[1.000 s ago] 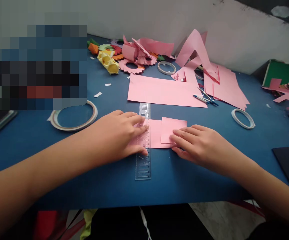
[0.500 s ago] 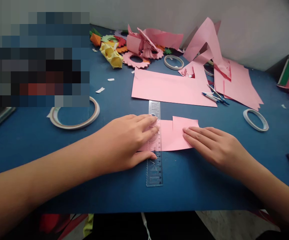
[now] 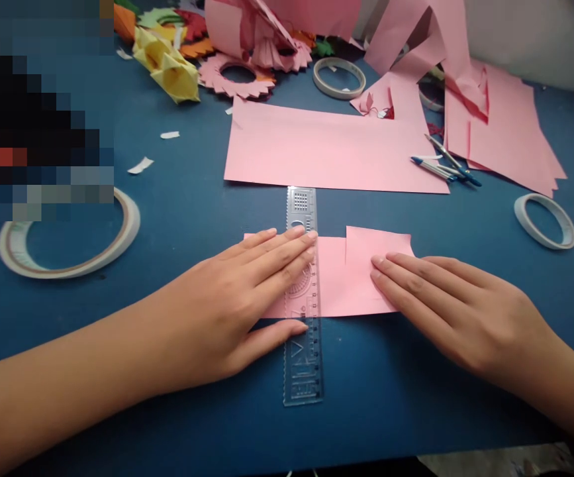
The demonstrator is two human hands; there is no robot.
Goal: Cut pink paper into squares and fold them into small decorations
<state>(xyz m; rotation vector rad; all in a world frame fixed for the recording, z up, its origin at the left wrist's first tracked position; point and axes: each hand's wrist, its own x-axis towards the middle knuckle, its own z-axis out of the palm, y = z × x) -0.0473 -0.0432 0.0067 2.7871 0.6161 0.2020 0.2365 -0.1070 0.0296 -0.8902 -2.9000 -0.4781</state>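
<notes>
A small pink paper strip (image 3: 336, 278) lies on the blue table (image 3: 167, 218), its right end folded back over itself. A clear plastic ruler (image 3: 302, 298) stands across the strip, running away from me. My left hand (image 3: 237, 298) lies flat with its fingers stretched out, pressing the ruler and the strip's left part. Flat on the folded right flap rests my right hand (image 3: 445, 305), fingers together and extended.
A large pink sheet (image 3: 326, 149) lies beyond the strip, with pens (image 3: 445, 165) at its right end. Tape rings sit at the left (image 3: 68, 245), right (image 3: 545, 222) and back (image 3: 339, 76). Folded paper crafts (image 3: 172, 63) and more pink sheets (image 3: 505, 132) crowd the back.
The view has dropped and moved closer to the table. My right hand has slid further onto the folded flap; my left hand keeps pressing the ruler.
</notes>
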